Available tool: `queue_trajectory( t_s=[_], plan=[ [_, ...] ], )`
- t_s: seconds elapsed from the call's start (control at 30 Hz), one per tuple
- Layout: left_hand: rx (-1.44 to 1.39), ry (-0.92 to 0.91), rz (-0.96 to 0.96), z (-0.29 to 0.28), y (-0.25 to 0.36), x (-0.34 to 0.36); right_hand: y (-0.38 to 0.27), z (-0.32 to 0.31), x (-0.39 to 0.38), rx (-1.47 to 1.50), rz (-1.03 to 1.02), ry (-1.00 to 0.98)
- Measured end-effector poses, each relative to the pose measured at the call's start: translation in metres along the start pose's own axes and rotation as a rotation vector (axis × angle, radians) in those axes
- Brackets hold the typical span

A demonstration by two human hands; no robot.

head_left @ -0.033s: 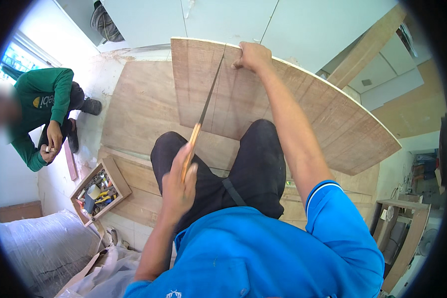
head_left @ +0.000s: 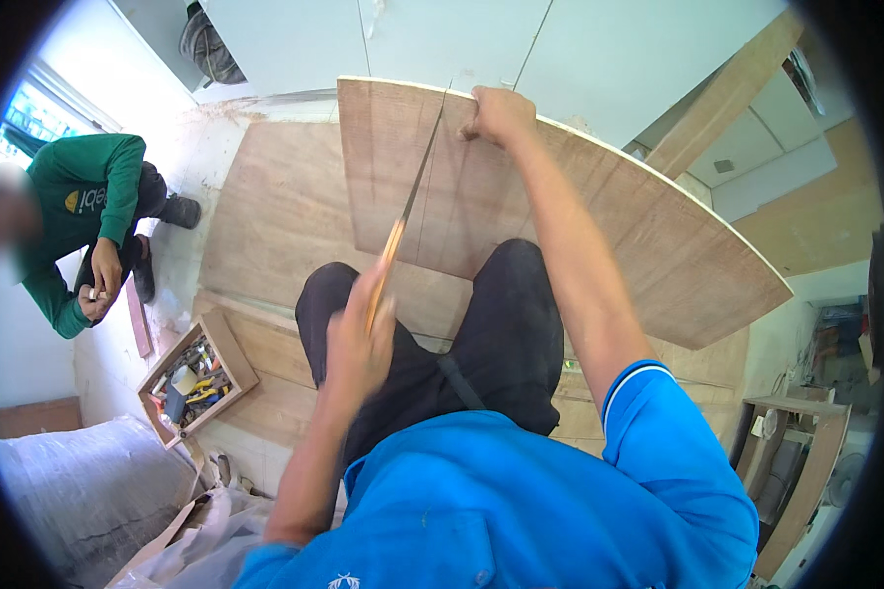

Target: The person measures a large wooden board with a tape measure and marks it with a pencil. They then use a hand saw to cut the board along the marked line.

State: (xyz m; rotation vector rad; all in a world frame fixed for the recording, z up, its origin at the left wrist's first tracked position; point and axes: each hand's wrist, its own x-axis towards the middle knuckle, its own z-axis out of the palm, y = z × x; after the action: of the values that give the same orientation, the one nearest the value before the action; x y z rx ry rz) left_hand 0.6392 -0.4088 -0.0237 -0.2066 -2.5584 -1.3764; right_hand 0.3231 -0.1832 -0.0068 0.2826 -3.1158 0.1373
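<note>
My left hand [head_left: 359, 339], slightly smeared by motion, is closed round the wooden handle of a handsaw [head_left: 423, 169]. The saw's narrow dark blade slants up and away from me to the far edge of a plywood board [head_left: 570, 221], in line with a thin dark cut there. To the right of the blade, my right hand [head_left: 504, 115] grips that same far edge, thumb on the near face and fingers over the rim. The board is tilted up before my knees, and a faint straight line runs down its face.
Larger plywood sheets [head_left: 275, 196] lie on the floor beneath. At the left are a wooden toolbox [head_left: 228, 388] full of hand tools and a crouching person in a green top [head_left: 88, 182]. A plastic-wrapped bundle [head_left: 88, 481] stands lower left, a wooden frame [head_left: 801, 491] lower right.
My left hand and the saw have shifted slightly forward and to the right, toward the board's far edge. My right hand stays on the board, which has barely moved.
</note>
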Motion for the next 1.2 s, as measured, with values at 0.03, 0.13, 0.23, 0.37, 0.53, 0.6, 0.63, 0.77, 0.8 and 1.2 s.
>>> queue_trajectory(
  t_s=[0.03,0.13,0.23,0.37,0.53,0.6,0.63,0.77,0.8,1.2],
  plan=[
    [-0.044,-0.055,-0.136,0.017,0.0,0.045,0.0,0.0,-0.002,-0.004,0.002,0.011],
    [-0.11,0.163,0.093,0.056,-0.043,0.162,-0.039,-0.002,0.002,0.008,-0.092,0.017],
    [-0.043,0.154,0.152,0.051,-0.041,0.122,-0.025,0.009,0.0,0.021,-0.053,-0.006],
    [-0.045,0.028,0.027,-0.012,0.001,-0.04,-0.006,0.005,-0.008,0.015,0.001,-0.048],
    [-0.1,0.132,0.132,0.046,-0.035,0.097,-0.022,-0.001,0.003,-0.007,-0.014,0.026],
    [-0.168,0.179,0.173,0.058,-0.054,0.15,-0.044,-0.004,0.004,-0.004,-0.065,-0.018],
    [-0.19,0.166,0.179,0.06,-0.051,0.158,-0.044,-0.007,0.001,-0.01,-0.071,-0.044],
    [-0.127,0.02,-0.116,0.022,0.001,0.044,-0.017,0.005,0.006,0.014,-0.015,-0.042],
    [-0.094,0.011,-0.103,0.01,0.008,-0.003,-0.01,0.008,0.005,0.014,-0.008,-0.019],
    [-0.103,0.128,0.087,0.057,-0.04,0.137,-0.028,-0.006,-0.005,0.007,-0.041,-0.043]
  ],
)
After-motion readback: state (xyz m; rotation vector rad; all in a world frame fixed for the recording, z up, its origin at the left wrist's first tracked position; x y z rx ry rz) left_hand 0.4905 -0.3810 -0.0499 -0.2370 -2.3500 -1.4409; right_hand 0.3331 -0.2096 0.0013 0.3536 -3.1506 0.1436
